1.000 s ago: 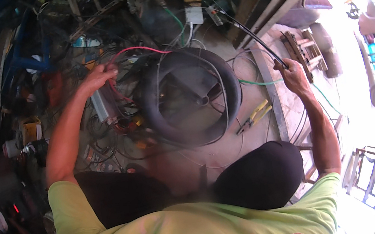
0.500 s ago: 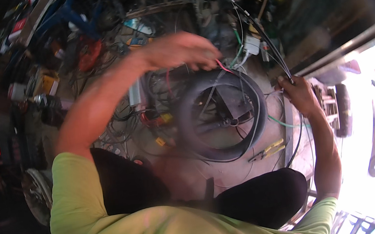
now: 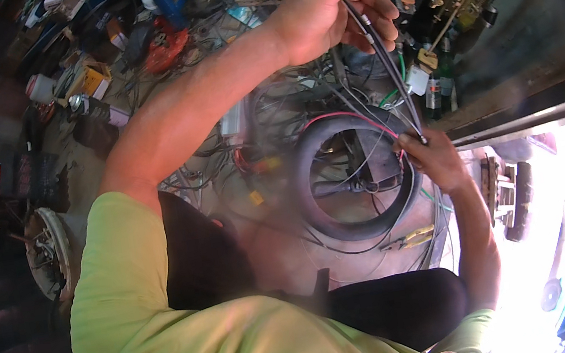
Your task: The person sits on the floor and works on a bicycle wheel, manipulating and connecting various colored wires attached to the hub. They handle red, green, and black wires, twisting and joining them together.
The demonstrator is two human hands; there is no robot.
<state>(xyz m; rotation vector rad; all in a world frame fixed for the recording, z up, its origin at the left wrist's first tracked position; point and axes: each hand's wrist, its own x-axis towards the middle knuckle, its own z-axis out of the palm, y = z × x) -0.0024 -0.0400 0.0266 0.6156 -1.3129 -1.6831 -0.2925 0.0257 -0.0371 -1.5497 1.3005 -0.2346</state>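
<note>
Can (image 3: 97, 109) — labelled, print too small to read. Left hand (image 3: 328, 20): formerly at the red wire (image 3: 354, 115), now beside the black cables (image 3: 393, 72), fingers loosely spread; contact unclear. Right hand (image 3: 437, 157): closed around these slender, smooth cables, red wire now reaching it — near the round tyre (image 3: 304, 180).

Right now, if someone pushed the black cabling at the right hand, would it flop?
Probably not much: the black cabling bends only gently beyond the right hand, suggesting springy stiffness. It looks light, being slender, and its smooth-looking, shiny surface may slide slightly.
</note>
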